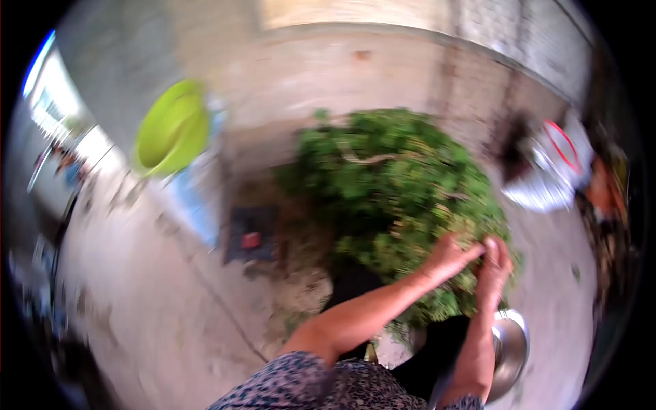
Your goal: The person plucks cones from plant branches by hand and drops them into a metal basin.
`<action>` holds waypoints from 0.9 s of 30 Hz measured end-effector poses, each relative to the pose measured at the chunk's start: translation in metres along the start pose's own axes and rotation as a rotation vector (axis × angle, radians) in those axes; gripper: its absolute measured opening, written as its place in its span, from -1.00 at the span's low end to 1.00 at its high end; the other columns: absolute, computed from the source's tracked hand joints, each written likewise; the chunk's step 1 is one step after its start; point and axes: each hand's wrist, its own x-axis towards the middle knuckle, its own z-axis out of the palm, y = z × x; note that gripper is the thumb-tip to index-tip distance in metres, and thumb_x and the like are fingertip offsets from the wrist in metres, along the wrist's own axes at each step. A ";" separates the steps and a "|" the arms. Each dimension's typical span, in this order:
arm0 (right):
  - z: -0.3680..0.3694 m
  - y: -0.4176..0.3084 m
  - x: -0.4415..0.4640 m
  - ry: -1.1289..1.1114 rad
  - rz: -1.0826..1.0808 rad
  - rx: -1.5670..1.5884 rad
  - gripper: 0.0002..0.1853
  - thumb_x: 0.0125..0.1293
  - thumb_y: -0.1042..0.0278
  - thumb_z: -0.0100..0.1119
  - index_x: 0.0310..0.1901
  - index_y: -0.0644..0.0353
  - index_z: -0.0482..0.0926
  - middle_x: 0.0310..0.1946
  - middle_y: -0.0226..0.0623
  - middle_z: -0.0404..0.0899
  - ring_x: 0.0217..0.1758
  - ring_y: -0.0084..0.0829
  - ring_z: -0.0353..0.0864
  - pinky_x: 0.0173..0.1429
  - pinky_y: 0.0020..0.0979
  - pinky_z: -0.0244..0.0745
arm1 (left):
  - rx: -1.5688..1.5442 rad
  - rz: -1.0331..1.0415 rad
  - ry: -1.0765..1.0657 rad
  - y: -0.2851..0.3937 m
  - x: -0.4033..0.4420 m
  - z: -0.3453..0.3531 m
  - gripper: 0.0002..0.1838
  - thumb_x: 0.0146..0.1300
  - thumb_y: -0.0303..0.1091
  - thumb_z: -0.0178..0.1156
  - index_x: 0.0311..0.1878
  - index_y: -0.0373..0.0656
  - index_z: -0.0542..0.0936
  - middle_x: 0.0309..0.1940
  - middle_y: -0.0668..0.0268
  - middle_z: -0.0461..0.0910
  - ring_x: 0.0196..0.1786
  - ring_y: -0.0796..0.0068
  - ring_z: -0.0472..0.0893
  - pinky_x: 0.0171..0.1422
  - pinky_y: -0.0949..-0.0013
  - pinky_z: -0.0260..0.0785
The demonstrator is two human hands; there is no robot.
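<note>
A large heap of leafy green branches (403, 184) lies in front of me, reaching up to my knees. Both hands are at its near right side, close together with their fingertips almost meeting. My left hand (452, 257) is closed in a pinch against the foliage. My right hand (495, 265) is also closed, thumb against fingers, just to the right. Whatever is pinched between them is too small and blurred to make out. Below my right forearm stands a shiny metal basin (514, 348), partly hidden by that arm.
A lime-green plastic tub (174, 130) sits at the left, above a pale blue and white item (195, 198). Near it is a dark low stool-like object (251, 232) with something red on it. A silvery-white bag (547, 178) with a red ring lies right. A wall (342, 75) stands behind.
</note>
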 end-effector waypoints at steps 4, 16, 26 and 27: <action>-0.017 0.023 0.025 -0.064 -0.036 0.093 -0.83 0.23 0.25 0.13 -0.30 0.17 0.54 -0.66 -0.62 0.33 -0.68 -0.75 0.15 -0.64 -0.63 0.03 | 0.129 -0.092 -0.108 -0.020 0.021 0.008 -0.82 0.14 -0.28 0.23 -0.26 -0.17 0.61 -0.50 0.48 0.54 -0.43 0.72 0.44 -0.34 0.60 0.29; -0.057 0.088 0.063 0.007 0.422 0.499 -0.73 0.20 0.07 0.16 -0.39 0.11 0.49 -0.73 -0.60 0.25 -0.77 -0.71 0.12 -0.71 -0.62 -0.02 | -0.137 -0.519 -0.254 -0.076 0.053 0.044 -0.86 0.01 -0.34 0.32 -0.48 -0.14 0.55 -0.70 0.54 0.38 -0.71 0.78 0.19 -0.65 0.62 -0.07; -0.085 0.104 0.053 -0.010 0.535 0.730 -0.78 0.19 0.13 0.19 -0.37 0.09 0.50 -0.57 -0.61 0.40 -0.61 -0.74 0.21 -0.64 -0.67 0.05 | -0.280 -0.662 -0.369 -0.094 0.051 0.058 -0.84 -0.03 -0.34 0.35 -0.46 -0.12 0.55 -0.61 0.52 0.44 -0.63 0.76 0.27 -0.64 0.64 -0.01; -0.085 0.104 0.053 -0.026 0.548 0.756 -0.78 0.19 0.13 0.19 -0.37 0.09 0.50 -0.56 -0.61 0.41 -0.61 -0.74 0.22 -0.64 -0.66 0.05 | -0.275 -0.659 -0.363 -0.095 0.050 0.058 -0.84 -0.03 -0.34 0.35 -0.46 -0.12 0.55 -0.61 0.52 0.44 -0.63 0.76 0.27 -0.64 0.64 -0.01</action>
